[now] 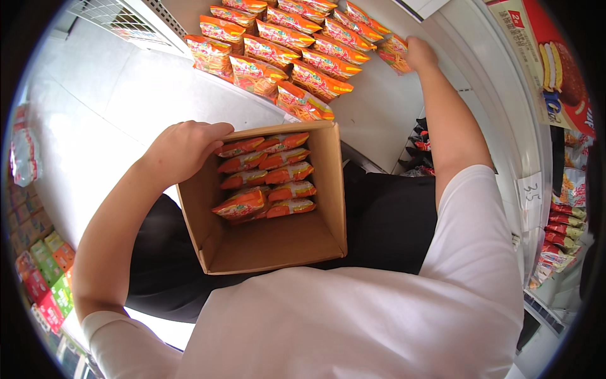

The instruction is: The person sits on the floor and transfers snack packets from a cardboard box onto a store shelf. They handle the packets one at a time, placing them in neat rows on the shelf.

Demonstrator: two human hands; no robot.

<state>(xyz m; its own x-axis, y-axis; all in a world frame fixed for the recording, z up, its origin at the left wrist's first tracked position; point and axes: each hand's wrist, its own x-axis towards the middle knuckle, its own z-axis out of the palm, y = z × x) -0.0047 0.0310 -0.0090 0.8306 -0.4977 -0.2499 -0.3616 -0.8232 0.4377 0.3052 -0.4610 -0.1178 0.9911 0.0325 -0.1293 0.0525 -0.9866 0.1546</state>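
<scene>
An open cardboard box (279, 248) rests on my lap. My left hand (189, 147) grips its far left rim, fingers hooked over the edge. Two columns of orange snack bags (289, 191) stand inside, and one bag (241, 204) leans on top of the left column. With my arm stretched out to the far right, my right hand (421, 53) holds an orange snack bag (395, 54) by its right side. That bag is over the shelf, beside the end of a row. Several rows of like bags (270, 49) stand on the white shelf (374, 109).
A wire basket rack (128, 21) is at the upper left. Dark bags (419, 151) sit beyond the shelf's divider. On the right, a curved shelf edge carries a handwritten tag (529, 189), with a large red package (554, 61) above. Colourful cartons (47, 279) stand at the lower left.
</scene>
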